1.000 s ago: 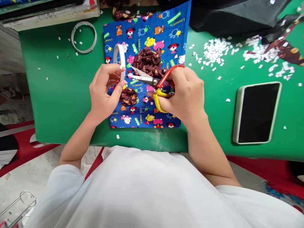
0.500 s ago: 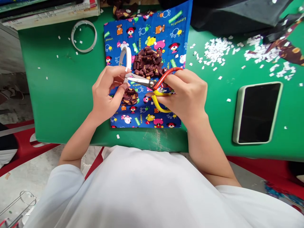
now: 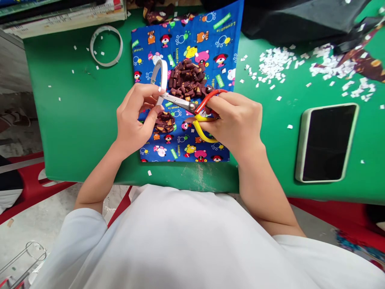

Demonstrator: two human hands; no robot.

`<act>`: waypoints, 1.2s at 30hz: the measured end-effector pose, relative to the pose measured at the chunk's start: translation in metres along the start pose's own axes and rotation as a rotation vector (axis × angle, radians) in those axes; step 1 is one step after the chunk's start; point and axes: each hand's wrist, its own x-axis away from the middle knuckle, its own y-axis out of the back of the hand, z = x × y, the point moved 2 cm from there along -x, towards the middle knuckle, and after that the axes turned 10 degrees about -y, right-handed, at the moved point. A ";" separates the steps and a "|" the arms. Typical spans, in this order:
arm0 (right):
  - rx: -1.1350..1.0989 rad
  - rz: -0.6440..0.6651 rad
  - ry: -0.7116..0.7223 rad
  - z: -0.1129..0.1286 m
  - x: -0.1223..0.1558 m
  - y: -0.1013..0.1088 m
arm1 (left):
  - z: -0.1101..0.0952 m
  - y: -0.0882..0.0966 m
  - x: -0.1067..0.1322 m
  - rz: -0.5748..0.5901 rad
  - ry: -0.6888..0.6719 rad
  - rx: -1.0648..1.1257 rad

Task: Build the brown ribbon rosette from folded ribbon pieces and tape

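My left hand pinches a thin roll of white tape, holding its free end between thumb and forefinger. My right hand grips scissors with one red and one yellow handle; the blades are closed and their tip meets the tape end at my left fingers. Both hands hover over a blue cartoon-print cloth on the green table. A pile of small brown folded fabric pieces lies on the cloth beyond the scissors. A small brown fabric rosette sits under my left fingers.
An empty tape ring lies at the back left. A phone in a pale case rests face up on the right. White paper scraps are scattered at the back right beside dark cloth. Books are stacked at the far left.
The tape roll swung right and the scissors came left to its free end. The blades, open a second ago, have shut at the tape.
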 end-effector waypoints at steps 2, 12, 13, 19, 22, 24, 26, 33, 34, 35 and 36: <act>-0.007 0.006 -0.007 0.000 0.000 0.001 | 0.000 0.000 0.000 0.002 -0.009 -0.001; -0.021 -0.185 0.061 -0.004 0.003 -0.007 | 0.003 0.002 -0.002 -0.035 -0.127 -0.111; -0.024 -0.179 0.058 -0.004 0.003 -0.007 | 0.004 0.003 -0.002 -0.031 -0.135 -0.129; -0.075 -0.133 0.072 -0.002 0.005 -0.009 | 0.010 0.006 -0.002 0.010 -0.210 -0.194; -0.075 -0.118 0.062 -0.003 0.004 -0.008 | 0.014 0.007 -0.003 0.002 -0.230 -0.232; -0.062 -0.097 0.042 -0.004 0.003 -0.005 | 0.019 0.008 -0.004 -0.013 -0.204 -0.255; -0.037 -0.077 0.032 -0.007 0.002 -0.001 | 0.026 0.009 -0.004 -0.025 -0.174 -0.262; 0.058 0.067 0.130 -0.022 -0.001 0.006 | 0.051 0.010 -0.004 0.012 -0.140 -0.243; 0.059 0.076 0.143 -0.024 -0.001 0.006 | 0.050 0.010 -0.004 0.009 -0.138 -0.244; 0.060 0.084 0.155 -0.026 -0.001 0.006 | 0.047 0.010 -0.005 0.004 -0.136 -0.245; 0.061 0.084 0.164 -0.027 -0.001 0.006 | 0.043 0.010 -0.005 -0.006 -0.133 -0.250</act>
